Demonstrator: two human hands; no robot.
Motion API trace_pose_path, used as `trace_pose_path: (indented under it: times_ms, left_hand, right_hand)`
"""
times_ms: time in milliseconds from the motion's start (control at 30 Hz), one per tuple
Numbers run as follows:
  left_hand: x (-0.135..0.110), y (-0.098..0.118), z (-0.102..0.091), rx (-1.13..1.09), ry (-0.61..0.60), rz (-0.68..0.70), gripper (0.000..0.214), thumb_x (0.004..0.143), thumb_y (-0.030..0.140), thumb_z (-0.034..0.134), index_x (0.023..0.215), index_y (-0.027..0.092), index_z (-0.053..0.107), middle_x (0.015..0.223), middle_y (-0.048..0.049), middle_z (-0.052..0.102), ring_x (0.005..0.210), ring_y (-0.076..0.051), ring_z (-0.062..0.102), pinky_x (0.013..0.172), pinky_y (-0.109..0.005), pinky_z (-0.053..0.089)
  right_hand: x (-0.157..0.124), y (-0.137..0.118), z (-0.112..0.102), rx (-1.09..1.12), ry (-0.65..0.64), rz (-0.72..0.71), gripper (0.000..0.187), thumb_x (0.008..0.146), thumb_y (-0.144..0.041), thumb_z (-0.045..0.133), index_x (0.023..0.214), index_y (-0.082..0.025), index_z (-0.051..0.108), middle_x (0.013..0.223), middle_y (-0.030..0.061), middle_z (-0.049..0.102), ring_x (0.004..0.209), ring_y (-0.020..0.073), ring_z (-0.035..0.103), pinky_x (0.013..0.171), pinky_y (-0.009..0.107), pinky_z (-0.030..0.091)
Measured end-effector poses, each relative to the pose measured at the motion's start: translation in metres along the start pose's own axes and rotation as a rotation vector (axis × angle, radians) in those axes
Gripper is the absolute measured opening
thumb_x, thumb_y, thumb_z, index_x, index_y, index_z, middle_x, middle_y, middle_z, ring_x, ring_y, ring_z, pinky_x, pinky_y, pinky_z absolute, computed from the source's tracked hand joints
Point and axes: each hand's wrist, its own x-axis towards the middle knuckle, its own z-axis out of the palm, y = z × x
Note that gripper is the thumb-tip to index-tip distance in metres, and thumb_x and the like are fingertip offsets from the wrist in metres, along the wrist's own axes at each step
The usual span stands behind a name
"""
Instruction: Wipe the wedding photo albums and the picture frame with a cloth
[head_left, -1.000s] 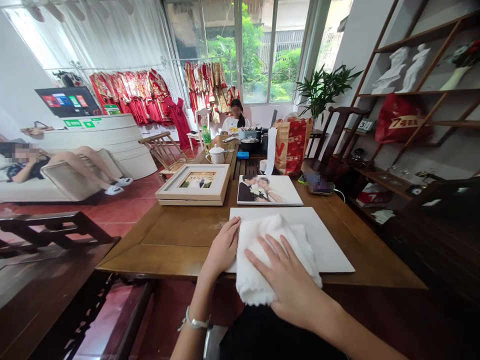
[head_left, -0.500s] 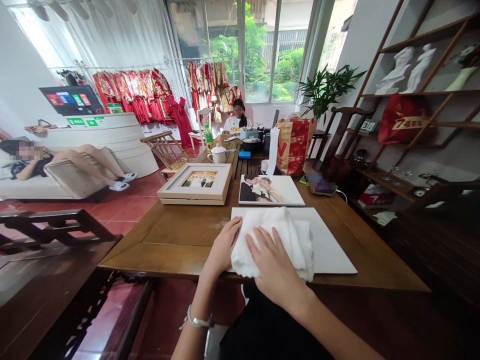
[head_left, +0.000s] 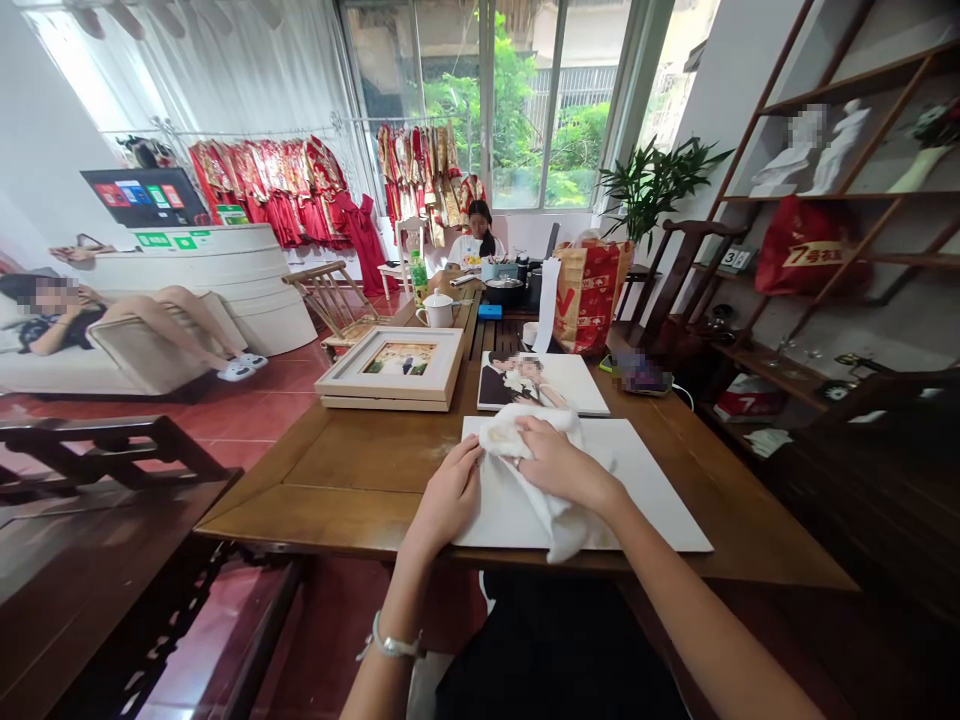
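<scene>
A flat white board (head_left: pixel 645 490) lies at the front edge of the wooden table. My left hand (head_left: pixel 448 492) grips its left edge, with the fingertips beside the cloth. Bunched in my right hand (head_left: pixel 566 462) is a white towel (head_left: pixel 544 495), pressed on the board's upper left part. One end of the towel trails over the board's front edge. Right behind the board lies a photo panel (head_left: pixel 551 385) of a couple. To the left is a pale wooden picture frame (head_left: pixel 394 365) with a small photo in it.
The table (head_left: pixel 337 460) also bears a white lidded mug (head_left: pixel 437 310), a green bottle (head_left: pixel 418 280), a red and brown paper bag (head_left: pixel 592 295) and a phone (head_left: pixel 645 375) on a cable. One person sits at the far end; another lies on a sofa (head_left: pixel 142 350) at left.
My right hand has gathered the spread towel into a bunch and moved it up, baring more of the board's right and lower parts. My left hand has stayed at the left edge.
</scene>
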Motion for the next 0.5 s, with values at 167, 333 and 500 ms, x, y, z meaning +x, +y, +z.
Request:
trace_pose_path:
  times_ms: [167, 333, 500]
  left_hand:
    - [0.002, 0.002, -0.001, 0.017, 0.013, 0.015, 0.037, 0.087, 0.013, 0.037, 0.117, 0.017, 0.057, 0.135, -0.0096, 0.051, 0.126, -0.022, 0.046, 0.106, -0.039, 0.038]
    - [0.003, 0.005, -0.001, 0.010, 0.076, 0.028, 0.026, 0.079, 0.007, 0.040, 0.086, 0.015, 0.063, 0.105, -0.0124, 0.064, 0.100, -0.024, 0.061, 0.088, -0.037, 0.050]
    - [0.002, 0.004, 0.000, 0.044, 0.198, -0.016, 0.018, 0.076, 0.011, 0.044, 0.075, 0.015, 0.062, 0.088, -0.0111, 0.064, 0.084, -0.024, 0.063, 0.078, -0.037, 0.052]
  right_hand:
    - [0.045, -0.017, 0.008, -0.046, -0.034, -0.018, 0.025, 0.091, -0.028, 0.046, 0.105, -0.014, 0.060, 0.112, 0.0108, 0.061, 0.108, 0.0258, 0.053, 0.092, 0.045, 0.041]
    - [0.060, -0.036, 0.018, -0.087, -0.028, -0.053, 0.030, 0.089, -0.033, 0.054, 0.114, -0.017, 0.056, 0.122, 0.0083, 0.056, 0.112, 0.0254, 0.051, 0.094, 0.051, 0.040]
    - [0.042, -0.037, 0.029, -0.070, 0.030, -0.049, 0.052, 0.083, -0.015, 0.042, 0.135, -0.013, 0.041, 0.141, 0.0130, 0.043, 0.133, 0.0273, 0.029, 0.106, 0.053, 0.022]
